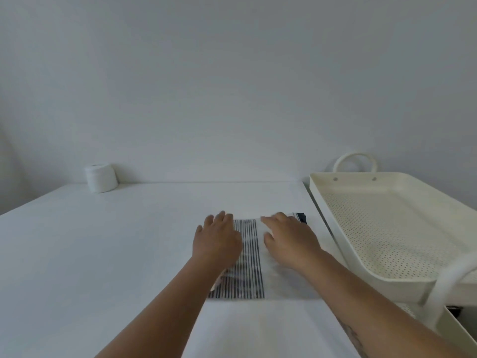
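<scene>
A clear plastic bag (277, 282) lies flat on the white table (103, 254), near its right edge. Inside it shows a folded fabric with black and white stripes (249, 264). A dark slider (301, 217) sits at the bag's far right corner. My left hand (218, 239) rests flat on the bag's left part, fingers straight and spread. My right hand (289, 237) presses flat on the bag's right part, fingers pointing to the far edge. Both palms cover part of the bag.
A white roll (101, 177) stands at the table's far left, by the wall. A cream cart with a perforated top tray (382, 223) and loop handles stands right of the table. A lower tray (459, 329) shows beneath.
</scene>
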The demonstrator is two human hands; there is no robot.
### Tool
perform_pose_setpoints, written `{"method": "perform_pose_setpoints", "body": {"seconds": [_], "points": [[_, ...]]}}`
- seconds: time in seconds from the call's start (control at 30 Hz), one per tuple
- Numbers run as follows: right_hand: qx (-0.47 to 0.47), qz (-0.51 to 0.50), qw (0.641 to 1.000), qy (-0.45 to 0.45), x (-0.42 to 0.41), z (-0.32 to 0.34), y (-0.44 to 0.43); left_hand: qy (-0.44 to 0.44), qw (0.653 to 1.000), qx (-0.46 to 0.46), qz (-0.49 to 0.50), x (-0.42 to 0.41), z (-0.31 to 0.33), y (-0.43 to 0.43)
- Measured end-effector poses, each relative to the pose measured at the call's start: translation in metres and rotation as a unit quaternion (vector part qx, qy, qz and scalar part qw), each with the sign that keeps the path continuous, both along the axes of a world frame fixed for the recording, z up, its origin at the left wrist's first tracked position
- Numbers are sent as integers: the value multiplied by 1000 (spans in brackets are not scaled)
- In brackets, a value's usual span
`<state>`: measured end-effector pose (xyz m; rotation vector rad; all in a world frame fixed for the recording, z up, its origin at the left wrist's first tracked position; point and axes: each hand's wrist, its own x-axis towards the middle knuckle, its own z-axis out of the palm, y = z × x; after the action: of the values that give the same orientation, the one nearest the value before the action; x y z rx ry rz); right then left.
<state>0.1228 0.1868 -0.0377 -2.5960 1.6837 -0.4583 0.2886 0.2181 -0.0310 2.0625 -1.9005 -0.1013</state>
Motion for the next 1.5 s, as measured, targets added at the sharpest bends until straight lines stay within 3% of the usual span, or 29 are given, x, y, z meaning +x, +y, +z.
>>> {"method": "perform_pose_setpoints", "body": {"seconds": [0.1,0.27,0.77,0.97,1.13,1.23,1.33,1.5], "points": [[47,29,998,-7,28,0,-26,-47,995,91,2,0,-10,-12],[140,78,987,1,59,-23,-49,-140,986,91,-11,3,-33,-13],[118,-28,989,79,-5,-46,-69,-118,990,77,17,6,-39,-21],[136,-85,986,48,-28,-39,-56,-128,991,31,-22,13,-34,-27],[42,-116,987,100,-24,-22,-42,-274,952,-102,-94,13,-17,-23],[55,-17,998,24,-14,-16,-43,-192,972,-122,-57,-6,-20,-10],[101,86,991,-19,5,-22,-42,-55,997,-47,5,-30,-38,2],[136,79,987,46,0,-40,-47,-42,999,-10,7,-28,-60,7]]}}
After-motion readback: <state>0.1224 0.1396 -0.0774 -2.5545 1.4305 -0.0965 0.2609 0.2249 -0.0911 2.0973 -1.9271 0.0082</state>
